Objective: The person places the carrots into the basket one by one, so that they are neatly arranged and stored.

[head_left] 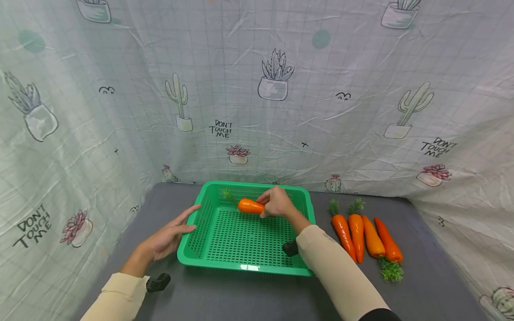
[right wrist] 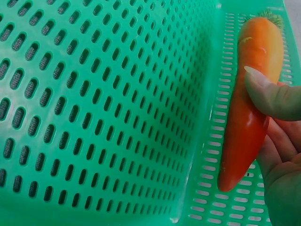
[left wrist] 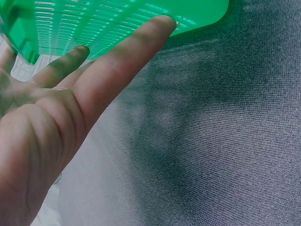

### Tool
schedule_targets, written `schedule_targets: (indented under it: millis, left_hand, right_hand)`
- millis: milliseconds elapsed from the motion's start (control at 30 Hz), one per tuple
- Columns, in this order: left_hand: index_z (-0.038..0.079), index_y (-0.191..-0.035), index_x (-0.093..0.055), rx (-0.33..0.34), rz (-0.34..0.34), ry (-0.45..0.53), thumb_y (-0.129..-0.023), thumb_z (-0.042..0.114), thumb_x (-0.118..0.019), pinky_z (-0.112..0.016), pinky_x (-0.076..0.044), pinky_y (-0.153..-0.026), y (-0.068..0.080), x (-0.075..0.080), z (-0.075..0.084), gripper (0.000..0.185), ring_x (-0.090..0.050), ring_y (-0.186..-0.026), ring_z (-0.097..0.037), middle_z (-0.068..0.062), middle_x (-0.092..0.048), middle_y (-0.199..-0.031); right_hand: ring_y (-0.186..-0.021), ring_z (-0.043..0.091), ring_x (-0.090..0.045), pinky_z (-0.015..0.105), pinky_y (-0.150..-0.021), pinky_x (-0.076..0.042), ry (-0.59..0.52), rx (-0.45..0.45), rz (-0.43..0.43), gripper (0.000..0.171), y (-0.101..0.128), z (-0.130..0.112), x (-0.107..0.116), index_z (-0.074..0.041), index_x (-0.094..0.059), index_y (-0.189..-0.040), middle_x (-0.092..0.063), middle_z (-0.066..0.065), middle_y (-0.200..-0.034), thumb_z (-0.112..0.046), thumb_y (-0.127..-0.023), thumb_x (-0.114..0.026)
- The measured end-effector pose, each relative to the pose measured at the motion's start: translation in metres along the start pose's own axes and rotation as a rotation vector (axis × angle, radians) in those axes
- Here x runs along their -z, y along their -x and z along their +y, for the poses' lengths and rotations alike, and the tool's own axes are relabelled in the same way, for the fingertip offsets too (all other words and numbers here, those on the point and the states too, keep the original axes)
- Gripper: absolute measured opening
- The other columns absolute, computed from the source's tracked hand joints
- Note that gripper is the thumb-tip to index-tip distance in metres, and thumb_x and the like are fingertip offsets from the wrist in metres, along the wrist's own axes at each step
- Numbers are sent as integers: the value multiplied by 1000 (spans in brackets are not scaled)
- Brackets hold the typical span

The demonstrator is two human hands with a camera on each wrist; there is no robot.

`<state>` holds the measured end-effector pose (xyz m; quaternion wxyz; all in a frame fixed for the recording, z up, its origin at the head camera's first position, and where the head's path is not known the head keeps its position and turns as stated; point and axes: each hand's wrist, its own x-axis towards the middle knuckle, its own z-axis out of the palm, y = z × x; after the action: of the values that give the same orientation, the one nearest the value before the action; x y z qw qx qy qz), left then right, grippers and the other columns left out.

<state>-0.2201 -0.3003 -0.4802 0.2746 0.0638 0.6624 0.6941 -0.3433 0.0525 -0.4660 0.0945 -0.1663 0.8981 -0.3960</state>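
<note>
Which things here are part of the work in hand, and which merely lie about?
In use: right hand holding a carrot over the green basket; left hand touching its side; four carrots beside it.
Lying about: cactus-print cloth; grey table.

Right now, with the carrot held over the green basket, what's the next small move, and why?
Probably lower and release it: the right hand grips the carrot near the basket's far wall, while the left hand touches its left rim.
</note>
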Motion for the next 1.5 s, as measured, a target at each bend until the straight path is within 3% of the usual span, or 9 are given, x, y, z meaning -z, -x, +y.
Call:
schedule_targets:
  millis: [167, 567, 867, 1300, 1400, 1500]
  left_hand:
    - [36, -169, -1, 2, 4, -6, -110, 23, -51, -37, -54, -102, 1, 0, 1, 79, -55, -134, -15, -8, 12, -175]
    - [36, -169, 0, 5, -5, -5, -110, 23, -50, -37, -53, -102, -1, 1, 3, 78, -56, -132, -14, -10, 8, -175]
    - [37, -169, -2, 17, 17, -34, -110, 25, -51, -37, -52, -104, -1, 0, 3, 77, -52, -135, -14, -4, 17, -175]
    - [38, -169, -2, 18, 20, -40, -110, 25, -50, -37, -52, -104, -1, 0, 2, 77, -50, -137, -16, -3, 19, -175]
    - [38, -169, -2, 20, 24, -48, -110, 25, -50, -38, -50, -107, 0, 0, 2, 76, -39, -150, -29, -2, 23, -174]
    - [38, -169, -3, 18, 29, -68, -110, 26, -50, -40, -44, -112, 1, 1, 3, 76, -12, -161, -40, 0, 30, -172]
  right_hand:
    - [-97, 23, -77, 35, -82, -63, 22, -7, -16, 45, -2, 1, -4, -6, -82, -108, -81, 9, -106, 4, -66, -94]
    - [-103, 24, -76, 35, -84, -63, 47, -8, -75, 43, -4, 5, -11, -6, -82, -110, -80, 10, -111, 4, -69, -93]
    - [-106, 26, -75, 37, -88, -62, 62, -5, -73, 45, -5, 8, -14, -5, -81, -112, -80, 10, -114, 4, -70, -93]
    - [-102, 25, -75, 36, -83, -63, 133, -30, -74, 39, -3, 8, -17, -6, -82, -110, -81, 10, -109, 4, -73, -90]
    - [-104, 26, -74, 37, -84, -62, 138, -53, -63, 37, -3, 6, -17, -6, -82, -110, -80, 10, -110, 5, -75, -87]
    - [-107, 28, -73, 39, -87, -62, 125, -63, -31, 39, -2, 3, -16, -7, -82, -112, -80, 9, -113, 7, -75, -85]
